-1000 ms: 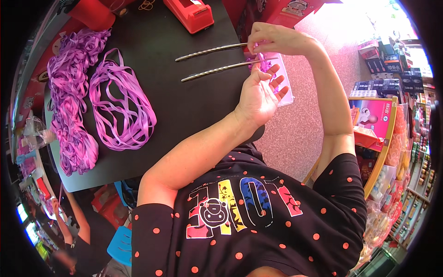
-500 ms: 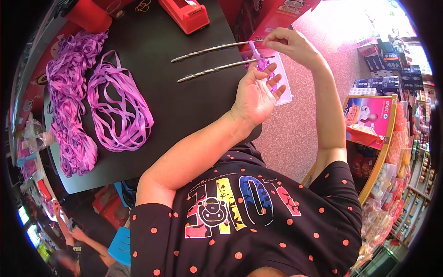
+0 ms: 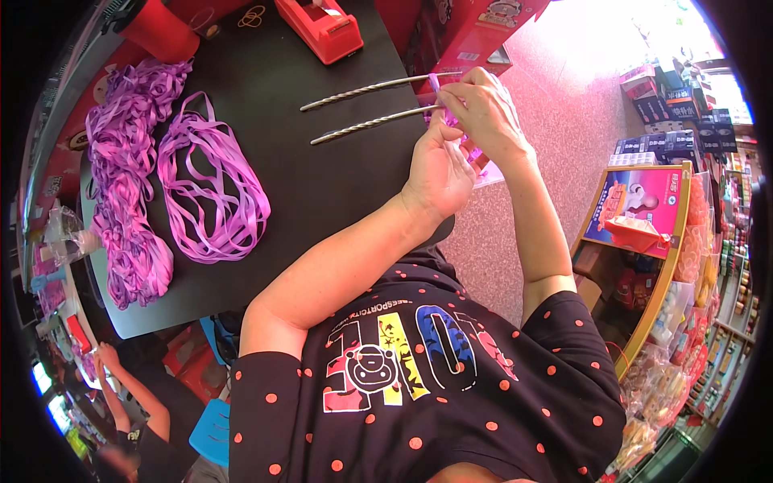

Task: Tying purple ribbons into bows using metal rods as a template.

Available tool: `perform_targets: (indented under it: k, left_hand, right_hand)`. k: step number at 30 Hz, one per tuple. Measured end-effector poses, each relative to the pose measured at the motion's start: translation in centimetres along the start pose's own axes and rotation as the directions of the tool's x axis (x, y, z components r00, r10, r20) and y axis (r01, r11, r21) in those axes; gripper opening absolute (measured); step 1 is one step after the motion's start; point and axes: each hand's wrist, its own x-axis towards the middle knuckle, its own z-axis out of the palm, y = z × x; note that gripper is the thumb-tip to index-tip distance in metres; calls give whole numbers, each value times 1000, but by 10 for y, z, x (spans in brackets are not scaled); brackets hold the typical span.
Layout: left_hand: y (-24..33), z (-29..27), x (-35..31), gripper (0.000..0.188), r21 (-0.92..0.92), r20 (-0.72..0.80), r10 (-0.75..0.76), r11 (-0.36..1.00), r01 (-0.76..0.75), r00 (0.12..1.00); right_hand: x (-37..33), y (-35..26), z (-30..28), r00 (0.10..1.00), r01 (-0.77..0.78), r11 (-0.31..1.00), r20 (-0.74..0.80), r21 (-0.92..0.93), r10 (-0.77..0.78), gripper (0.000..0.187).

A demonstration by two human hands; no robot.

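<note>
Two twisted metal rods, the upper rod [image 3: 366, 90] and the lower rod [image 3: 372, 126], lie parallel over the black table's right side. Purple ribbon [image 3: 434, 81] loops on the upper rod near its right end. My right hand [image 3: 493, 121] is bent over the rod ends, its fingers pinched together on the ribbon. Just below the lower rod's end, my left hand [image 3: 441, 171] is turned palm up with thumb and forefinger close together at the ribbon; its other fingers are partly hidden behind my right hand. Below both hands sits a white tray [image 3: 492, 175] with purple ribbon in it.
On the black table [image 3: 322, 193] lie a looped ribbon hank [image 3: 213, 197] and a longer bunched ribbon pile [image 3: 129, 185]. A red tape dispenser [image 3: 326, 32] and red container [image 3: 161, 30] stand at the back. Right of me is a display stand [image 3: 636, 211]. Another person's arm [image 3: 137, 382] shows lower left.
My right hand has come down and left from the upper rod's tip to the ribbon beside my left hand. The left hand's spread fingers have drawn in.
</note>
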Motion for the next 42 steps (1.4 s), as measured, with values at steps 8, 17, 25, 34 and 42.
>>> perform_targets:
  k: [8,17,25,34,42]
  left_hand:
    - [-16,-1,-9,20,-38,-282,-204,979,202,937]
    - [93,62,-142,38,675,68,-239,726,132,969]
    - [256,36,-206,17,925,217,664,-374,67,716]
    - [326,-21,-185,18,455,476,593,-798,394,649]
    - [362,-35,-162,24,398,348,614,-781,482,708]
  right_hand:
    - [26,19,3,979,65,973,-201,223,-19,25]
    - [50,59,41,851,-484,290,521,826,-63,29]
    - [53,87,33,850,-494,335,526,802,-7,26]
    - [-1,135,57,769,-633,629,465,451,440,56]
    - [-132,176,117,624,-762,141,660,631,419,55]
